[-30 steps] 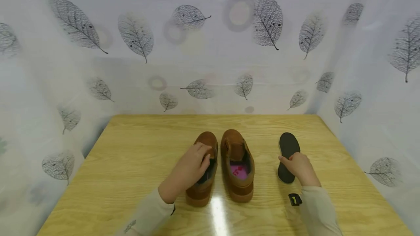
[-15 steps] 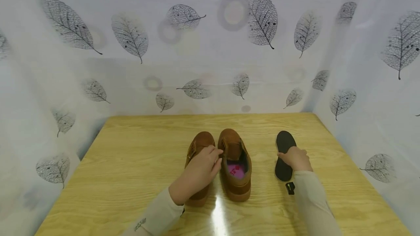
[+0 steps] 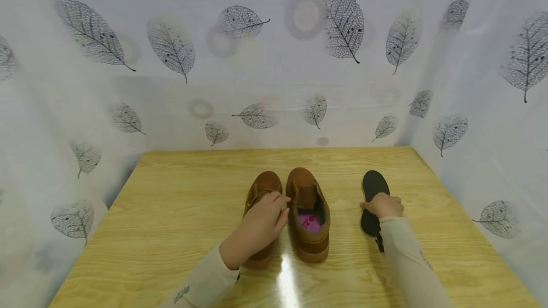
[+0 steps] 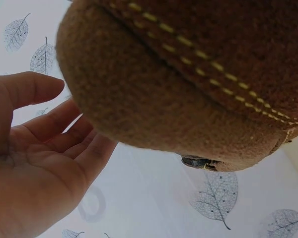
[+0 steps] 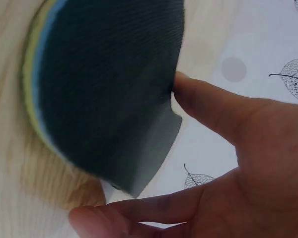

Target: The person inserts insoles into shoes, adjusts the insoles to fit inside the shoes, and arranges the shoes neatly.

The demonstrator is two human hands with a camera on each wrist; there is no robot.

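Two brown leather shoes stand side by side, toes pointing away. My left hand (image 3: 262,220) is over the left shoe (image 3: 267,182) and hides much of it. Its fingertips are close beside the right shoe (image 3: 309,246), whose pink insole (image 3: 311,222) shows inside. In the left wrist view the left hand (image 4: 44,153) has relaxed fingers, near a brown suede shoe (image 4: 164,99) with yellow stitching. At right, my right hand (image 3: 385,206) grips a black insole (image 3: 375,182). In the right wrist view the thumb is on one edge and the forefinger runs along another; blue and yellow layers show.
The wooden table (image 3: 192,179) runs back to a white curtain (image 3: 274,75) printed with leaves, which also closes off both sides. A small black object (image 3: 379,242) is by the right wrist, at the insole's near end.
My left hand has moved right, from over the left shoe towards the right one. The right hand has shifted farther across the black insole, which stays in about the same place.
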